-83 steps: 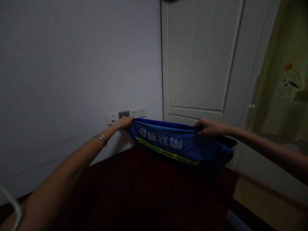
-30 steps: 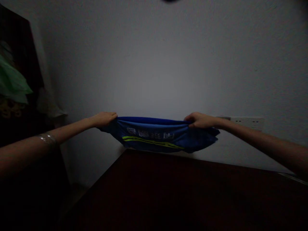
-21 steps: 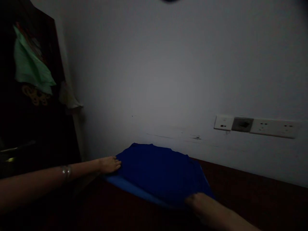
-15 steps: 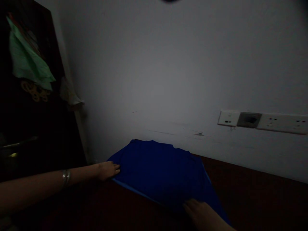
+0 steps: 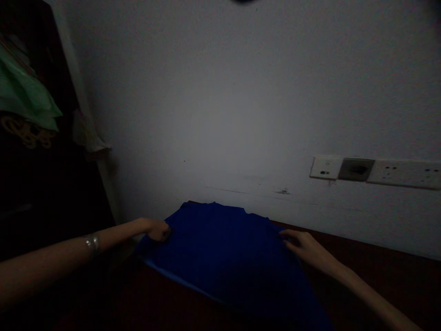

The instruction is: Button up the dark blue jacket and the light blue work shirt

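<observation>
A blue cloth (image 5: 223, 248), apparently a garment, lies spread on a dark reddish-brown surface against the wall. Its front edge shows a lighter blue strip. At its left side my left hand (image 5: 158, 231), with a silvery bracelet on the wrist, has its fingers curled and closed on the fabric. On the opposite side my right hand (image 5: 305, 247) rests at the cloth's upper right edge, thumb and fingers apart. The dim light hides folds and the cloth's lower right part.
Behind the cloth rises a pale wall (image 5: 223, 115) with scuff marks. A row of socket plates (image 5: 403, 173) is fixed on it at the right. Far left, a dark door (image 5: 62, 174) carries a hanging green cloth (image 5: 24, 87). The dark surface (image 5: 372, 262) extends to the right.
My right hand has moved from the front of the cloth up to its right edge. The left hand has gone from flat fingers to curled ones, slightly higher. The view has shifted a little right.
</observation>
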### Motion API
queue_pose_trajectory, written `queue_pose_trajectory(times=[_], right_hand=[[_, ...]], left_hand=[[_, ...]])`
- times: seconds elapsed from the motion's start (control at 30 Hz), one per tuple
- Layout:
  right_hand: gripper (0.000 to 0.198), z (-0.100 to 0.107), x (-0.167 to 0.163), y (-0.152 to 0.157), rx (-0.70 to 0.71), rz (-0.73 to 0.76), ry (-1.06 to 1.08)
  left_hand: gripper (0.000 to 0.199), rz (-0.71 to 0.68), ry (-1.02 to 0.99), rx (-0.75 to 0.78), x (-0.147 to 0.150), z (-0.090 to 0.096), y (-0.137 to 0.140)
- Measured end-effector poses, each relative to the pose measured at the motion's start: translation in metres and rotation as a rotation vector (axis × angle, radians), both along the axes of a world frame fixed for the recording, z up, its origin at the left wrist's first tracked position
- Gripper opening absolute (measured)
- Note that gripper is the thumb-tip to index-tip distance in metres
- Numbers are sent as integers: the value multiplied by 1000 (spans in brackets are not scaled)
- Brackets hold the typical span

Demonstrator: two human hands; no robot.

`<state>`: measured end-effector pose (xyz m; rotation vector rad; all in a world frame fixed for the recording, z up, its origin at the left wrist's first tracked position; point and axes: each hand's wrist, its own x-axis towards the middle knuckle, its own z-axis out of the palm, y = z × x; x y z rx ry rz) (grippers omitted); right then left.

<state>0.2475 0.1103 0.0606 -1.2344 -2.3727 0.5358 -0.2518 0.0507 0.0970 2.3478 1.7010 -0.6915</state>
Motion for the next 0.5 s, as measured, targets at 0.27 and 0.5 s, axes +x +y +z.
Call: queue_pose_trajectory(times=[0.27, 0.5], right_hand=[[49, -49, 10, 72, -60, -276, 69], [51, -45, 6, 78, -73, -321, 138]], left_hand=[[24, 41, 124, 158, -18, 27, 14], [28, 75, 199, 222, -34, 35, -1]])
